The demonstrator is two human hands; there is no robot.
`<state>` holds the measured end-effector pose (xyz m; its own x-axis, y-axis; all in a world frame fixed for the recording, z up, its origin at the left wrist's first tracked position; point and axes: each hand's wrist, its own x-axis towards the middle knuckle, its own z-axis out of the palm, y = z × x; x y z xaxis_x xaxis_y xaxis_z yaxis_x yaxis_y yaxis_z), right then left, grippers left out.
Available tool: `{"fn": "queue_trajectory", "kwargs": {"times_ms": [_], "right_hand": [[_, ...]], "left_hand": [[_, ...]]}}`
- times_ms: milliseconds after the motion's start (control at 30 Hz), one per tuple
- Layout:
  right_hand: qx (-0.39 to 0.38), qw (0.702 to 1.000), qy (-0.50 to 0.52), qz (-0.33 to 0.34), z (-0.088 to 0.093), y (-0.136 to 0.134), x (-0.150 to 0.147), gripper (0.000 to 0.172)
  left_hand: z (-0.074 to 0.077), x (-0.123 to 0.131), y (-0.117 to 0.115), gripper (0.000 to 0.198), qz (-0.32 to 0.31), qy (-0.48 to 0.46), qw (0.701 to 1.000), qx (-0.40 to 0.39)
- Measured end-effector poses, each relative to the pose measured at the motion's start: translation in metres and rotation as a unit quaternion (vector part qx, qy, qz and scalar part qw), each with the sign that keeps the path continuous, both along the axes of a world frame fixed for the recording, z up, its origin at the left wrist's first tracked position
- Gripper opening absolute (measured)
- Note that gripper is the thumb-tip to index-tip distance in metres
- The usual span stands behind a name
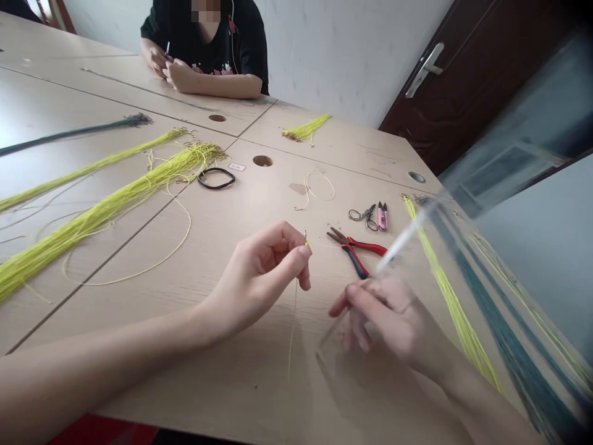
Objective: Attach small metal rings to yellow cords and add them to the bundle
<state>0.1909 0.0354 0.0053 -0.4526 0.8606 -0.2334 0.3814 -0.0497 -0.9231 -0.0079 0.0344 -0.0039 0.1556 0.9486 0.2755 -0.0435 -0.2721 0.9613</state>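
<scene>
My left hand is closed, with thumb and forefinger pinching a thin yellow cord. A small metal end piece pokes up above the fingertips, and the cord hangs down toward the table. To its right, my right hand is closed around a long, thin, pale rod. Motion blurs the rod, so its exact kind does not show; its lower tip slants down to the left, near the tabletop. Just beyond my right hand lie red-and-black pliers, partly covered by the rod.
Folding scissors and pink thread snips lie behind the pliers. Yellow cord bundles spread over the left; dark green cords lie right. A black hair tie sits mid-table. Across the table sits a person.
</scene>
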Motion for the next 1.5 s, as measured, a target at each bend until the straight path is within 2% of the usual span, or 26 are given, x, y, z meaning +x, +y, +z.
{"fn": "queue_trajectory", "kwargs": {"times_ms": [67,167,300,400,500,600,667,700,800,900,1133,1300,1367,1400,1467,1500], "right_hand": [[-0.061,0.995,-0.077,0.026,-0.002,0.000,-0.001,0.047],[-0.092,0.980,-0.154,0.086,-0.002,0.000,-0.002,0.047],[-0.079,0.958,-0.231,0.154,0.001,0.000,-0.002,0.045],[-0.049,0.952,-0.253,0.167,-0.001,0.000,-0.002,0.047],[-0.014,0.949,-0.264,0.170,-0.006,-0.001,-0.002,0.050],[0.103,0.935,-0.309,0.139,-0.009,0.001,-0.005,0.059],[0.182,0.931,-0.308,0.077,-0.007,0.003,-0.007,0.058],[0.200,0.938,-0.280,0.042,-0.005,0.004,-0.008,0.054],[0.163,0.980,-0.107,-0.028,0.001,0.004,-0.009,0.035],[0.116,0.992,0.006,-0.047,0.003,0.002,-0.009,0.024],[0.128,0.991,0.002,-0.034,0.001,0.002,-0.016,0.022],[0.180,0.976,-0.005,-0.123,0.021,0.025,0.005,0.031],[0.200,0.966,-0.021,-0.160,0.033,0.041,0.026,0.033],[0.206,0.962,-0.033,-0.174,0.038,0.048,0.039,0.033],[0.216,0.952,-0.068,-0.207,0.048,0.063,0.067,0.029],[0.219,0.945,-0.092,-0.226,0.051,0.070,0.081,0.027]], "left_hand": [[0.000,0.000,0.000,0.017,-0.008,0.003,1.000,-0.004],[-0.001,0.000,-0.001,0.017,-0.027,0.018,0.999,0.005],[-0.004,-0.001,-0.006,0.014,-0.060,0.056,0.995,0.050],[-0.005,-0.001,-0.007,0.014,-0.079,0.076,0.991,0.078],[-0.005,-0.001,-0.007,0.016,-0.079,0.084,0.991,0.072],[-0.005,-0.002,-0.004,0.017,-0.068,0.094,0.993,0.035],[-0.005,-0.002,-0.002,0.017,-0.056,0.108,0.992,0.011],[-0.005,-0.002,-0.001,0.017,-0.053,0.117,0.992,0.001],[-0.005,0.000,-0.001,0.017,-0.057,0.158,0.986,-0.013],[-0.004,0.003,-0.003,0.015,-0.060,0.224,0.972,-0.023],[-0.005,0.007,-0.003,0.018,-0.044,0.310,0.949,0.030],[-0.003,0.013,-0.013,0.014,-0.064,0.320,0.935,0.136],[-0.007,0.022,-0.027,0.013,-0.111,0.315,0.916,0.223],[-0.010,0.028,-0.036,0.012,-0.155,0.314,0.894,0.280],[-0.019,0.042,-0.055,0.014,-0.236,0.332,0.805,0.431],[-0.023,0.049,-0.065,0.015,-0.258,0.331,0.775,0.473]]}}
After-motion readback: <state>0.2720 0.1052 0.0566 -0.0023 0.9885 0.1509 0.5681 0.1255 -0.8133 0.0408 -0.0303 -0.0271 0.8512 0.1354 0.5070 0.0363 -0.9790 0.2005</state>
